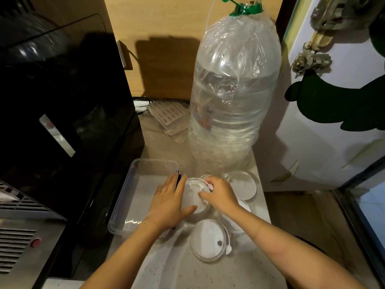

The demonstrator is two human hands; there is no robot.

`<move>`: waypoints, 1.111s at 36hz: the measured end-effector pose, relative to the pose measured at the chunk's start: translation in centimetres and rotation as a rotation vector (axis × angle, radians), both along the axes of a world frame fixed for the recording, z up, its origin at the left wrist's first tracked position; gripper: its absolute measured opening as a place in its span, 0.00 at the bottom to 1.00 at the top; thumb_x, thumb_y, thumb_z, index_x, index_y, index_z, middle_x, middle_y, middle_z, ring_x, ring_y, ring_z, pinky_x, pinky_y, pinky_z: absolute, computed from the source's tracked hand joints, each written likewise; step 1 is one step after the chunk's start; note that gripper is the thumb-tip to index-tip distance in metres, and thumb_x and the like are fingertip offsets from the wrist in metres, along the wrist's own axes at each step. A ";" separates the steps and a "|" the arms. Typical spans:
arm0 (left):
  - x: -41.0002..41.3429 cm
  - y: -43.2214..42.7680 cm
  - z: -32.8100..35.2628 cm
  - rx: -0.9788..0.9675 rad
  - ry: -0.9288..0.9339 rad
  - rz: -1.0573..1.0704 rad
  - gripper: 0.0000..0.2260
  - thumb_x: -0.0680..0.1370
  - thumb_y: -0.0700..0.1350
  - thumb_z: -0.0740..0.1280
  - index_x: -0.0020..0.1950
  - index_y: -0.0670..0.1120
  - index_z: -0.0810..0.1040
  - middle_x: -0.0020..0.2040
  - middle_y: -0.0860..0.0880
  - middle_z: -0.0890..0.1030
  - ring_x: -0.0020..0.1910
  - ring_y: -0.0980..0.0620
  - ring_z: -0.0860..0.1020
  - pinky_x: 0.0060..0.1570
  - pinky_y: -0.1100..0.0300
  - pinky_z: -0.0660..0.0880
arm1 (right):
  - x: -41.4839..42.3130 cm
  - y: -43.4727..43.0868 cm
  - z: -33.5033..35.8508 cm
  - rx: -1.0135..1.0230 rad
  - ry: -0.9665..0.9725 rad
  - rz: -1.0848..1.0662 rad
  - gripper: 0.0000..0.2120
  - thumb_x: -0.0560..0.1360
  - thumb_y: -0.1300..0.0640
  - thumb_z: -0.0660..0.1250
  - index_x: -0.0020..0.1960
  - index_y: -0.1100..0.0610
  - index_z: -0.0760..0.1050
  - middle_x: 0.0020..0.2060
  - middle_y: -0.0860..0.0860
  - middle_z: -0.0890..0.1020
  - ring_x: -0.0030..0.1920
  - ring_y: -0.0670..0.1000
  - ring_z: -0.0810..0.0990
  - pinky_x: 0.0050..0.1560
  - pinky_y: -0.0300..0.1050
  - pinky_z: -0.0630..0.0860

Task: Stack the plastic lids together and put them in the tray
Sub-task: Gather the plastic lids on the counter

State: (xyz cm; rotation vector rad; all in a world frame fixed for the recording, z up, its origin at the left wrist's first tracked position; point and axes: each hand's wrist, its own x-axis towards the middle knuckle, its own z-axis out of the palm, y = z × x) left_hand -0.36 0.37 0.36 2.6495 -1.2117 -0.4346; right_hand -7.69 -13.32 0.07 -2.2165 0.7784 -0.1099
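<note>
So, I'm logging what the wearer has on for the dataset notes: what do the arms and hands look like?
Both forearms are bare, with no sleeves in view. The left hand and right hand show no gloves, watch or bracelets. I see no rings, though the fingers are partly hidden.

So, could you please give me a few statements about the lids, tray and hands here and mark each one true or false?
1. Both hands, left hand and right hand, rest on the same clear lid. True.
2. The tray already holds a stack of lids. False: no lids lie in it.
3. A large water bottle stands behind the lids. True.
4. The tray sits right of the lids. False: it is on their left.
5. Another lid lies nearer the person, untouched. True.
</note>
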 end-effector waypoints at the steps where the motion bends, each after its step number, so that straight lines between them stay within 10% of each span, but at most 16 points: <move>1: 0.0 -0.1 0.1 -0.013 -0.003 0.001 0.40 0.73 0.62 0.62 0.75 0.49 0.42 0.78 0.47 0.46 0.76 0.48 0.45 0.73 0.50 0.49 | 0.1 0.0 0.2 0.000 -0.004 -0.003 0.13 0.68 0.55 0.71 0.51 0.57 0.78 0.48 0.54 0.83 0.47 0.54 0.80 0.46 0.46 0.76; 13: -0.1 -2.5 2.7 -0.286 0.057 -0.018 0.56 0.62 0.61 0.74 0.74 0.45 0.38 0.77 0.45 0.46 0.76 0.49 0.45 0.73 0.54 0.52 | 0.5 -1.1 6.4 -0.161 -0.158 0.012 0.16 0.68 0.54 0.72 0.52 0.60 0.77 0.49 0.55 0.82 0.50 0.53 0.79 0.44 0.39 0.69; 23: -0.6 -4.6 5.2 -0.449 0.178 0.042 0.54 0.61 0.56 0.76 0.75 0.49 0.43 0.75 0.49 0.55 0.72 0.51 0.59 0.65 0.51 0.68 | 0.3 -0.9 9.4 -0.335 -0.209 0.056 0.13 0.70 0.53 0.70 0.50 0.61 0.76 0.48 0.55 0.79 0.49 0.54 0.77 0.47 0.44 0.72; 40: 1.3 -4.5 3.7 -0.618 0.632 0.151 0.48 0.59 0.42 0.80 0.71 0.50 0.53 0.67 0.48 0.65 0.63 0.50 0.67 0.58 0.58 0.67 | 0.9 -2.8 9.4 -0.175 -0.241 0.052 0.19 0.74 0.48 0.65 0.61 0.58 0.74 0.50 0.52 0.80 0.48 0.49 0.77 0.53 0.46 0.75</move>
